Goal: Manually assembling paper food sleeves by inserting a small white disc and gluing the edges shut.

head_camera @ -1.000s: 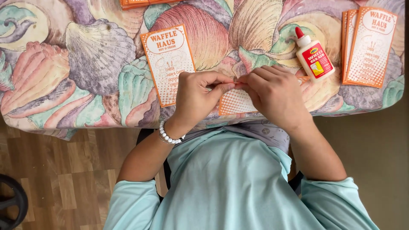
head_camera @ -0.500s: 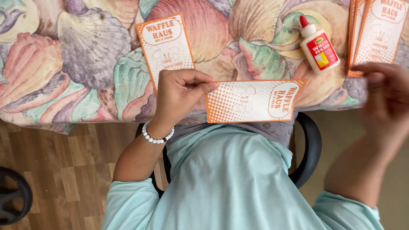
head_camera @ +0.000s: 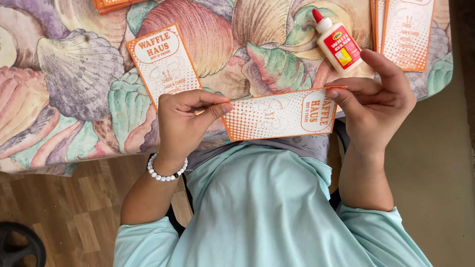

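I hold a long paper card flat between both hands, just over the near edge of the table and above my lap. It is white with an orange border, a field of orange dots that thickens toward its lower edge, a faint line drawing in the middle and an orange-ringed oval with orange lettering at its 3 o'clock end. My left hand pinches its 9 o'clock end, thumb against curled fingers, and a white bead bracelet circles that wrist. My right hand grips the 3 o'clock end at the top corner between thumb and forefinger, the other fingers loosely spread behind.

At 10 o'clock from the card a second card of the same kind lies on the table, upright and slightly tilted, its oval label at the top and my left knuckles covering its lower corner. At 1 o'clock stands out a small white glue bottle, lying tilted with its red cap pointing to 11 o'clock and a red and yellow label on its side; what it holds cannot be seen. Past it, at 2 o'clock, a small stack of the same orange-bordered cards rests by the table's far right edge. At 11 o'clock, cut by the top edge, another orange stack shows only its lower edge.

All of it sits on a tablecloth printed with large shells in pink, green and purple
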